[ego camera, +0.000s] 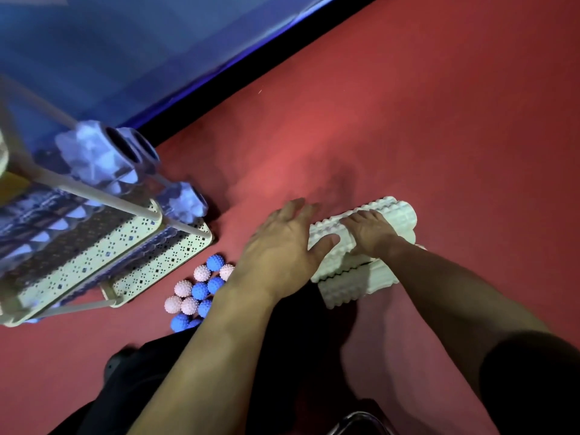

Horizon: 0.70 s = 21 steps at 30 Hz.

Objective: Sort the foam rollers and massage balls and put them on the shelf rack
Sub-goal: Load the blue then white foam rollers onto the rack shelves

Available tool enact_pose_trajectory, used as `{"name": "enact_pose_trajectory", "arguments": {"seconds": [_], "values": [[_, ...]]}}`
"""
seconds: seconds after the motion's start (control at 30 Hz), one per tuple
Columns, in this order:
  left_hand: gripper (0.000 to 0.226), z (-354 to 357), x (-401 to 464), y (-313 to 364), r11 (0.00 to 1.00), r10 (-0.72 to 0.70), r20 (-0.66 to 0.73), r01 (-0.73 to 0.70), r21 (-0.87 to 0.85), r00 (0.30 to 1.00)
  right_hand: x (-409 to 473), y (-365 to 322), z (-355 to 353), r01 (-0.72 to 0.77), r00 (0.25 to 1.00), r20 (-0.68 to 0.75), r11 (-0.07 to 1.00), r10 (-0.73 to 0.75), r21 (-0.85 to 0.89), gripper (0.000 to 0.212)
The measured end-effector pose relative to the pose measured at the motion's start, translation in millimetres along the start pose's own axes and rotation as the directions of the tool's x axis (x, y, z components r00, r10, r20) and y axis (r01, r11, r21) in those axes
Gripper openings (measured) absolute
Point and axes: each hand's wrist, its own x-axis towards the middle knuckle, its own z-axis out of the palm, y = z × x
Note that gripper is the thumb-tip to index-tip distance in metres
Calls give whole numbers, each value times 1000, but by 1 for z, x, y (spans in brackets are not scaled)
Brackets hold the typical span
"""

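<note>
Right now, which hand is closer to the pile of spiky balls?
Left. The left hand hovers just right of the spiky balls, thumb on the white foam roller. The right hand rests on that roller, farther away.

Left hand (282, 246) and right hand (368, 230) outstretched, fingers spread flat
</note>
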Motion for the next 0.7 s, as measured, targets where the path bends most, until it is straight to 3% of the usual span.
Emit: {"name": "enact_pose_trajectory", "arguments": {"seconds": [0.2, 0.3, 0.4, 0.5, 0.6, 0.7], "values": [[60, 4, -2, -18, 999, -49, 36, 49, -3, 998, -19, -3, -1, -8, 983, -180, 996, 25, 89, 88], [63, 4, -5, -19, 995, -94, 57, 96, -34, 994, -45, -21, -22, -68, 940, -291, 932, 180, 357, 84], [58, -6, -18, -10, 975, -142, -22, 136, -177, 990, -78, -48, -55, -65, 885, -303, 737, 355, 672, 79], [49, -27, -39, -6, 843, -256, -104, 169, -511, 961, -114, -76, -101, 136, 874, -265, 321, 406, 937, 68], [27, -59, -68, -4, 656, -351, -148, 129, -744, 925, -150, -108, -161, 261, 900, -262, 51, 347, 964, 61], [37, -100, -110, -5, 617, -384, -222, 70, -784, 896, -178, -149, -222, 370, 895, -327, -94, 303, 924, 55]]}}
